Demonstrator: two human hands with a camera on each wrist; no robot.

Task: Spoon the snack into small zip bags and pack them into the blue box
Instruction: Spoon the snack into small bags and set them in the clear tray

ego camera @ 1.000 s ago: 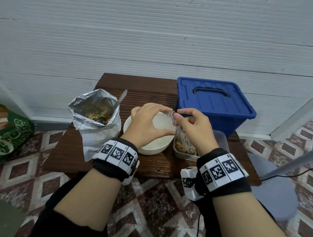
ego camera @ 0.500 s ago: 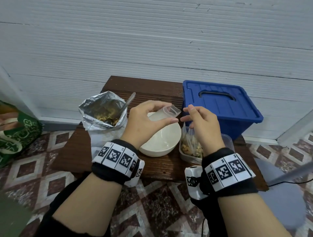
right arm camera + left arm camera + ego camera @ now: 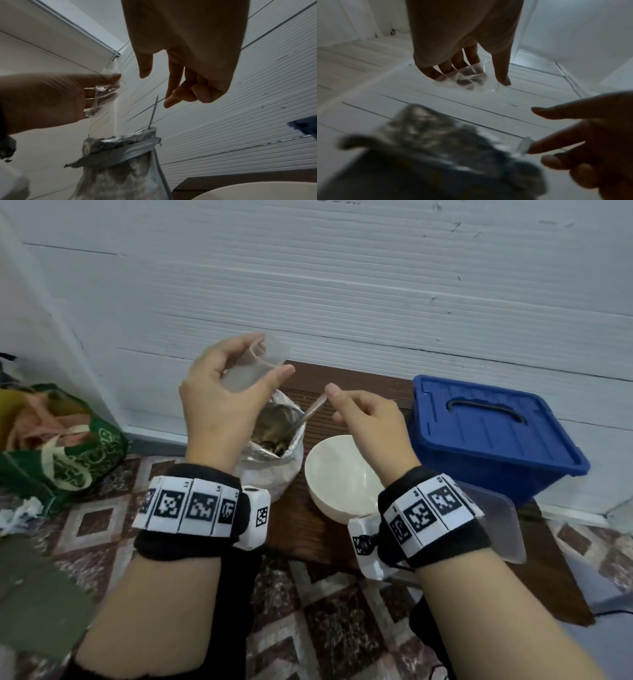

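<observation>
White wall, spoon (image 3: 310,413) handle up-right

My small zip bag (image 3: 255,364) is thin, clear plastic. The snack bag (image 3: 274,453) is shiny, crinkly foil. The spoon (image 3: 310,412) is metal. The bowl (image 3: 337,474) looks smooth and white. The blue box (image 3: 493,436) is glossy plastic. The table (image 3: 298,529) is dark ribbed wood.

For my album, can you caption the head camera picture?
Left hand holds an empty zip bag above the foil snack bag; right hand reaches the spoon handle.
</observation>
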